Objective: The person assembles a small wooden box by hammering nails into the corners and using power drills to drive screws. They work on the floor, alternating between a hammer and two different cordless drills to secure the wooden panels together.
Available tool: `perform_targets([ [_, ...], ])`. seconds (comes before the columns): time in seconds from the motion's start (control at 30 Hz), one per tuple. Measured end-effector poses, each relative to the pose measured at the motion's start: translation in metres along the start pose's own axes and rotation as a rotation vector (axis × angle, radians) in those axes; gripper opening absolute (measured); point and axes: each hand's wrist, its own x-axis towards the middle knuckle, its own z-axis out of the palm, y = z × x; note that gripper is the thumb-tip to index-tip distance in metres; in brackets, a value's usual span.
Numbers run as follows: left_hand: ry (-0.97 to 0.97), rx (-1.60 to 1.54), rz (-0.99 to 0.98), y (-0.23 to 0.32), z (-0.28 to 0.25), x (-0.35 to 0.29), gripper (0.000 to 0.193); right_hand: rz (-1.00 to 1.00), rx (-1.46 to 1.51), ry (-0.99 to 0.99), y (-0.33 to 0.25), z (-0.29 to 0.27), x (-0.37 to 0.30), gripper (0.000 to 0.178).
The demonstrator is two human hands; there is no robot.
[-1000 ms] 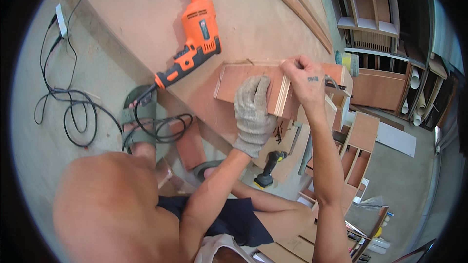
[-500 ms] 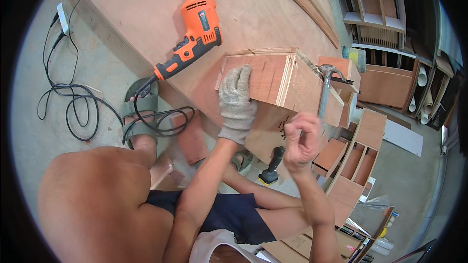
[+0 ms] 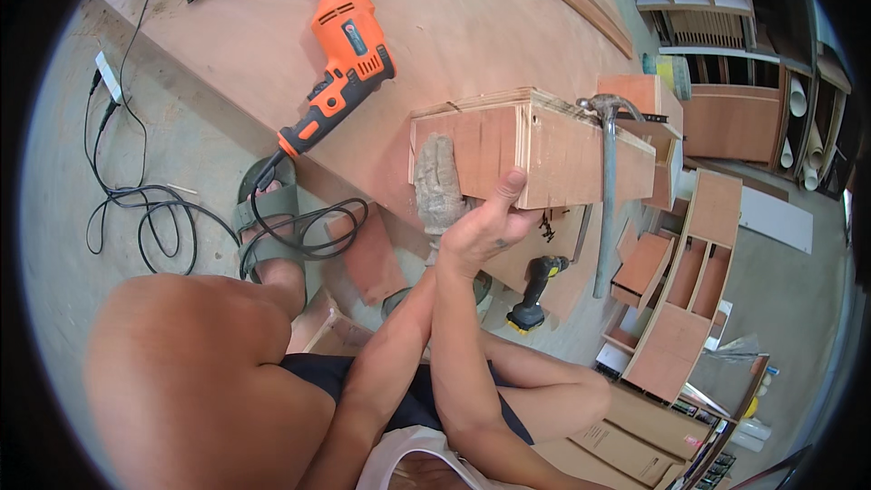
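Note:
A plywood box (image 3: 490,141) with layered edges rests on the large wooden board in front of me. My left hand (image 3: 439,186), in a grey knit glove, lies over the box's near face, fingers together and pointing up; its thumb is hidden. Bare, my right hand (image 3: 490,227) grips the lower near edge by the corner, thumb on the face and fingers underneath. Across the right arm's wrist line, the left wrist is partly covered. A claw hammer (image 3: 606,191) is at the box's right end, its head near the top edge.
An orange corded drill (image 3: 352,54) lies on the board (image 3: 227,27) at the far left, its black cable (image 3: 313,236) coiled near my foot. Several dark screws (image 3: 547,225) and a cordless driver (image 3: 535,295) are below the box. Wooden frames (image 3: 680,281) stand at right.
My right hand has moved left from beside the hammer handle and taken hold of the box's lower edge. The gloved left hand stays on the near face. The view has shifted slightly.

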Motion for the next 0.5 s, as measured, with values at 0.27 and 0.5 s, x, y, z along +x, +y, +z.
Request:
perform_targets([
  [0.27, -0.151, 0.030, -0.570, 0.067, -0.051, -0.092, 0.104, -0.112, -0.127, 0.036, 0.013, -0.002, -0.004, 0.054],
  [0.5, 0.880, 0.248, 0.338, -0.101, 0.102, 0.064, 0.091, -0.056, 0.065, -0.059, 0.019, -0.011, -0.011, 0.046],
])
